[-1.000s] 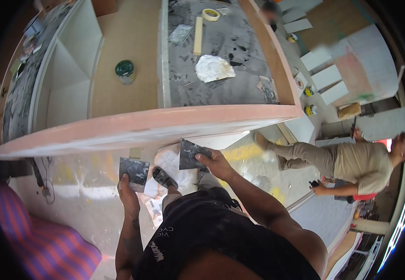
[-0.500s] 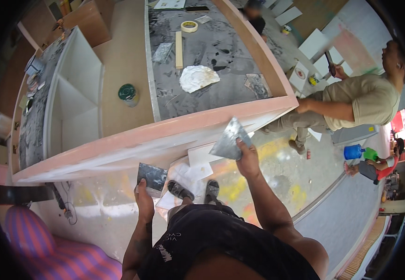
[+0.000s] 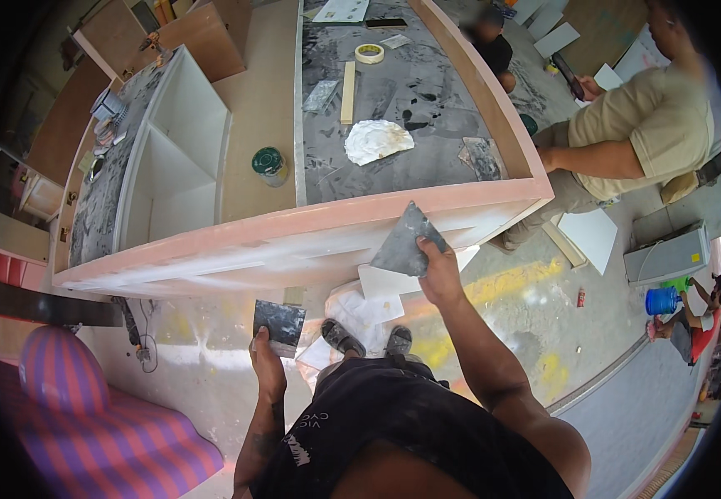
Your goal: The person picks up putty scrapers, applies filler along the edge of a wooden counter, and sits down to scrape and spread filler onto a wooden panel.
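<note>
My right hand [image 3: 442, 270] is closed round the lower edge of a grey metal putty knife [image 3: 403, 244], a flat blade that stands with one corner up against the pink-and-white front panel [image 3: 319, 226] of a long cabinet. Lower and to the left, my left hand [image 3: 267, 363] grips a dark, square, putty-smeared plate [image 3: 279, 323] by its near left edge. On the cabinet's grey top lies a mound of white putty [image 3: 377, 142]. Beyond it are a wooden strip [image 3: 348, 93] and a roll of masking tape [image 3: 369, 54].
A green-lidded can [image 3: 269, 165] stands inside the cabinet frame. To the right, a person in a beige shirt [image 3: 647, 121] leans near the cabinet corner; others sit farther off. Striped purple-and-pink foam-like shape [image 3: 111, 424] lies at lower left. White sheets [image 3: 381, 283] lie by my feet.
The view has swung, so the cabinet and its contents sit farther right in the picture. Both hands keep hold of their blades, with the right one still near the panel. The beige-shirted person appears closer.
</note>
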Demonstrator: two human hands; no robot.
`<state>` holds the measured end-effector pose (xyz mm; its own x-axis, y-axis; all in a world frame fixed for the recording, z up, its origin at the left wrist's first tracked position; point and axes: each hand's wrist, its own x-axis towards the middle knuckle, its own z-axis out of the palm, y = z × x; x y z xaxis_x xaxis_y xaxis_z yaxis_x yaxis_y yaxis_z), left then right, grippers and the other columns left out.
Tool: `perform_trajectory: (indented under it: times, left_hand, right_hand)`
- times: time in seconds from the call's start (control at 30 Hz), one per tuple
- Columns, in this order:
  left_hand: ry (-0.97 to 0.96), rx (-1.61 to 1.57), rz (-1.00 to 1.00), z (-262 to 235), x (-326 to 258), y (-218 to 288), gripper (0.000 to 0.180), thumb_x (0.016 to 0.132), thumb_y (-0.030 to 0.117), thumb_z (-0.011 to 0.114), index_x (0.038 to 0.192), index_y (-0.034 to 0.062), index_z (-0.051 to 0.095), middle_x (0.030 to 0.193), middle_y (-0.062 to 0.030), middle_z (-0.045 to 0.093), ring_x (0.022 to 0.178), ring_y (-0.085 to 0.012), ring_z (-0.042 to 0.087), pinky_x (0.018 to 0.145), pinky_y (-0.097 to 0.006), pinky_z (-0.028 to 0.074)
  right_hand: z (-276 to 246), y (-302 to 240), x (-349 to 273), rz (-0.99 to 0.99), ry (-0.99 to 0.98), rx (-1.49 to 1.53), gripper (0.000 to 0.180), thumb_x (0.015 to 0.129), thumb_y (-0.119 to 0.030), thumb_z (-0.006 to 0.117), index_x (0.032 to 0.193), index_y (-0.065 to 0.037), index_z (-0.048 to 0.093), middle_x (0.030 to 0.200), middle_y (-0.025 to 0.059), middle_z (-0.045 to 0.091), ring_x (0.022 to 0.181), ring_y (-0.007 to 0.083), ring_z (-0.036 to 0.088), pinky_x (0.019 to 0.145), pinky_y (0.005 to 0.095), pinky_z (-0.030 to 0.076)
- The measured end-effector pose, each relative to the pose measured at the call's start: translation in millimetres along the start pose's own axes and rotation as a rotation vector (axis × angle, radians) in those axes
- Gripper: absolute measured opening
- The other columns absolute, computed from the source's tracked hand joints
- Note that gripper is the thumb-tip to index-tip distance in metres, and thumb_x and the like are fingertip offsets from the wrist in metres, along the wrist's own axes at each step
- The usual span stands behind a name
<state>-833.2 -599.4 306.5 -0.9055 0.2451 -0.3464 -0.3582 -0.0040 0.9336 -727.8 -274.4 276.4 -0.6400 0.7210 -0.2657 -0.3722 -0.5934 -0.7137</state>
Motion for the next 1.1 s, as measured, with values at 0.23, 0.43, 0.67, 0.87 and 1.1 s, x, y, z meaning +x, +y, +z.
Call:
perform_trajectory:
  times: [0.23, 0.43, 0.67, 0.87, 1.1]
  left_hand:
    - [0.05, 0.037, 0.001, 6.5, -7.0, 0.6, 0.041, 0.102, 0.032, 0.045, 0.112, -0.0033, 0.062, 0.107, -0.0079, 0.064, 0.099, -0.0184, 0.057, 0.091, -0.032, 0.043]
    - [0.002, 0.123, 0.029, 6.8, -1.7, 3.7, 0.04, 0.101, 0.032, 0.046, 0.112, -0.0033, 0.062, 0.106, -0.0081, 0.064, 0.098, -0.0184, 0.057, 0.091, -0.033, 0.043]
    - [-0.015, 0.081, 0.037, 12.9, 0.3, 14.9, 0.039, 0.101, 0.031, 0.046, 0.112, -0.0035, 0.062, 0.107, -0.0079, 0.064, 0.098, -0.0181, 0.057, 0.092, -0.032, 0.043]
    - [-0.042, 0.185, 0.028, 11.2, 5.9, 18.9, 0.039, 0.102, 0.03, 0.046, 0.108, -0.0035, 0.064, 0.105, -0.0078, 0.065, 0.097, -0.0177, 0.057, 0.091, -0.032, 0.043]
    - [0.01, 0.087, 0.052, 9.3, 8.3, 16.3, 0.04, 0.102, 0.032, 0.046, 0.107, -0.0039, 0.064, 0.104, -0.0077, 0.065, 0.096, -0.018, 0.057, 0.09, -0.032, 0.044]
  right_hand:
    - [-3.1, -5.2, -2.6, -0.014, -0.04, -0.221, 0.029, 0.095, -0.009, 0.061, 0.121, 0.004, 0.063, 0.113, 0.006, 0.067, 0.102, 0.0143, 0.063, 0.092, 0.0303, 0.05]
    - [3.1, 4.2, -6.0, 0.055, -0.103, -0.29, 0.031, 0.097, -0.01, 0.059, 0.124, 0.005, 0.061, 0.115, 0.007, 0.067, 0.103, 0.0151, 0.064, 0.093, 0.0307, 0.051]
    - [-25.3, 0.8, 19.5, -0.069, -0.065, 0.009, 0.029, 0.098, -0.011, 0.059, 0.122, 0.004, 0.061, 0.114, 0.0071, 0.067, 0.103, 0.0174, 0.066, 0.091, 0.0328, 0.052]
    - [-11.6, 24.1, 9.9, 0.139, -0.282, -0.445, 0.039, 0.096, -0.015, 0.06, 0.13, 0.005, 0.058, 0.119, 0.0068, 0.063, 0.104, 0.0132, 0.06, 0.091, 0.0316, 0.049]
    - [6.5, 10.3, 12.5, -0.065, -0.059, 0.046, 0.032, 0.097, -0.013, 0.058, 0.122, 0.007, 0.06, 0.111, 0.0085, 0.068, 0.1, 0.0172, 0.066, 0.091, 0.0336, 0.053]
